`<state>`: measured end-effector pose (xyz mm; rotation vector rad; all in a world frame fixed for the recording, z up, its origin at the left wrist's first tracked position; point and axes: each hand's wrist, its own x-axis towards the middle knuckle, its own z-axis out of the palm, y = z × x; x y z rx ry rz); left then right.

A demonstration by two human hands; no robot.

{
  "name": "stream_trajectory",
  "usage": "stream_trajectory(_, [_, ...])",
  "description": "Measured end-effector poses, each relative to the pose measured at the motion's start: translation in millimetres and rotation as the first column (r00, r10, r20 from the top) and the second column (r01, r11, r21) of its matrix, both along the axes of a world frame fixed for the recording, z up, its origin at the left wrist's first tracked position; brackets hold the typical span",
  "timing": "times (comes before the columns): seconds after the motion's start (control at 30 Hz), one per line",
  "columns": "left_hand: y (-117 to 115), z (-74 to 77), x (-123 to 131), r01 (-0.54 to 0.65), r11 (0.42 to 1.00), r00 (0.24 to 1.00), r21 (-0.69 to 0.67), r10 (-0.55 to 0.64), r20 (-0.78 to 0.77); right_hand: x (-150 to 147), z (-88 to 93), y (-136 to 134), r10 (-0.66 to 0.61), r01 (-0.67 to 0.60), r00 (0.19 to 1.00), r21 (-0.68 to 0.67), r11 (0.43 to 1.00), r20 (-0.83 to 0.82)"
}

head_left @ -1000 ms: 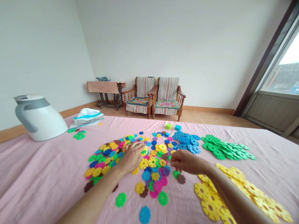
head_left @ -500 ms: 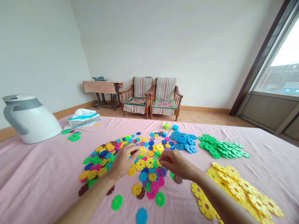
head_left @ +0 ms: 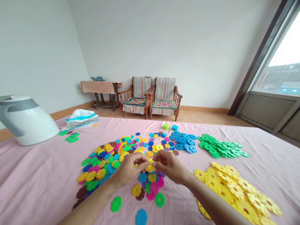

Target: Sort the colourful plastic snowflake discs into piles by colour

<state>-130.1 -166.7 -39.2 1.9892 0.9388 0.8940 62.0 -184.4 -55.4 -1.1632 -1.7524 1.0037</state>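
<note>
My left hand (head_left: 128,170) and my right hand (head_left: 169,166) meet over the middle of the pink sheet. Their fingertips pinch a yellow plastic flower-shaped disc (head_left: 150,164) between them, and my fingers hide part of it. Below my hands lies a loose mixed spread of multicoloured discs (head_left: 100,162). A sorted blue pile of discs (head_left: 184,143) lies beyond my right hand. Further right are a green pile (head_left: 220,148) and, nearest my right forearm, a large yellow pile (head_left: 234,193).
A tilted white jug (head_left: 25,120) and a tissue pack (head_left: 82,119) stand at the far left of the pink bedsheet (head_left: 39,168), with a few green discs (head_left: 71,137) nearby. Wooden armchairs (head_left: 150,100) stand beyond the bed.
My hands have moved together from either side, and both now pinch the yellow disc. The whole view has shifted slightly left.
</note>
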Motion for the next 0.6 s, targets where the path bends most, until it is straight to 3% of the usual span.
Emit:
stream_trajectory(0.1, [2,-2.3,-1,0.016,0.999,1.000,-0.030,-0.016,0.005,0,3.3,0,0.005,-0.005,1.000,0.017,1.000,0.030])
stream_trajectory(0.23, [10,1.7,-12,-0.035,0.991,0.980,0.132,0.060,-0.190,18,23.4,2,0.049,-0.050,0.991,0.002,0.999,0.128])
stream_trajectory(0.33, [14,5.5,-22,0.003,0.970,0.920,0.243,0.092,-0.380,48,47.0,0,0.197,-0.179,0.950,-0.094,0.979,0.244])
stream_trajectory(0.43, [15,5.6,-28,0.057,0.961,0.868,0.270,0.086,-0.489,79,64.5,-5,0.407,-0.313,0.842,-0.294,0.903,0.353])
stream_trajectory(0.5, [14,4.1,-28,0.072,0.962,0.849,0.263,0.079,-0.522,92,68.7,-7,0.467,-0.309,0.787,-0.397,0.864,0.403])
stream_trajectory(0.6, [14,1.2,-28,0.080,0.961,0.842,0.265,0.077,-0.534,97,64.7,-5,0.367,-0.203,0.800,-0.362,0.910,0.475])
